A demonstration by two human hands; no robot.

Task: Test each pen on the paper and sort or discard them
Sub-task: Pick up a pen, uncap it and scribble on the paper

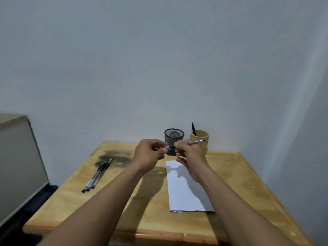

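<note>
Uncapping seems the step in hand: the left hand pinches the cap end of a pen, and the right hand has its grip closed on the barrel, above the table before the mesh cup. Next the tip must meet the paper.

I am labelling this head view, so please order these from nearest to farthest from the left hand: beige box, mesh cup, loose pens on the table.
1. Mesh cup, just behind the left hand.
2. Loose pens, on the table, to the left.
3. Beige box, far left, off the table.
</note>
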